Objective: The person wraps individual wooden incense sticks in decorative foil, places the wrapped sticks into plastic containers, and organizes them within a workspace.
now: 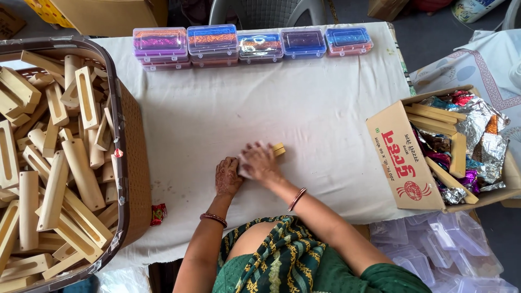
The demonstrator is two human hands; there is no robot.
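My right hand (261, 163) lies over a small light wooden block (279, 149) on the white cloth-covered table (304, 103); only the block's right end shows past my fingers. My left hand (227, 177) rests on the cloth just to the left, its fingers curled beside the block's hidden end. Something pale and clear-looking sits under my right hand's fingers; I cannot tell what it is. Both wrists wear bangles.
A large basket (127, 163) on the left is piled with slotted wooden blocks. Several clear boxes of coloured material (252, 43) line the table's far edge. A cardboard box (399, 157) at right holds wooden pieces and shiny foil. Clear plastic lids (445, 249) lie below it. A red wrapper (158, 213) lies near the basket.
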